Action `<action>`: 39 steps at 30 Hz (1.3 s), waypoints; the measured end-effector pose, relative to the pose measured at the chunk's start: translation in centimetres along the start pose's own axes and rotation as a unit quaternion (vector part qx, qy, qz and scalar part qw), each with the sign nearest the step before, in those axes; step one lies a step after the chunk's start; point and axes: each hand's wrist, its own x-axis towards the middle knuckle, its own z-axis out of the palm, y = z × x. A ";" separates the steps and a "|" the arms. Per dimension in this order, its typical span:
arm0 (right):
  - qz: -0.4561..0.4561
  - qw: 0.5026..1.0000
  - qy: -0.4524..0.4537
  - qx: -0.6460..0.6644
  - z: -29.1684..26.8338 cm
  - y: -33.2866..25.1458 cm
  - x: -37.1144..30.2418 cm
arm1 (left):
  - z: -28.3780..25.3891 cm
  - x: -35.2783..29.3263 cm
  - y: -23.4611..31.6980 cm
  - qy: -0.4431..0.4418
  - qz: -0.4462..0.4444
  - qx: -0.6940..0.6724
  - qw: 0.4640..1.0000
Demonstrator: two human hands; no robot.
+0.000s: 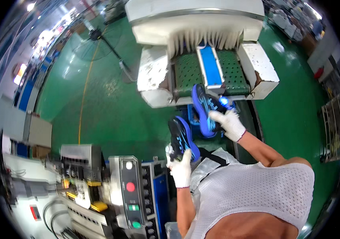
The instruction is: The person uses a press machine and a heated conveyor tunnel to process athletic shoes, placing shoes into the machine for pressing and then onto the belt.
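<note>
In my left hand (pixel 180 169), gloved in white, is a black sneaker (pixel 180 137) with a purple-blue sole and light blue marks, held at its heel end. A matching sneaker (pixel 206 109) is gripped by my right hand (pixel 229 124), also in a white glove, farther forward and to the right. Its far end reaches the front of a conveyor machine (pixel 253 57). The two shoes are tilted and stand apart from each other. A bright blue glow shows beside the right shoe.
The conveyor has a perforated green belt (pixel 186 73), a blue centre strip (pixel 210 65) and a hanging fringe curtain (pixel 202 40). At the lower left stands a control panel (pixel 130 191) with buttons, beside machinery. A stand fan (pixel 95 35) is at the far left; a rack (pixel 334 127) is right.
</note>
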 end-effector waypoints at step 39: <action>-0.148 0.405 -0.732 -0.526 23.1 25.8 -10.2 | -7.3 -56.5 -37.8 0.707 -0.566 0.031 0.423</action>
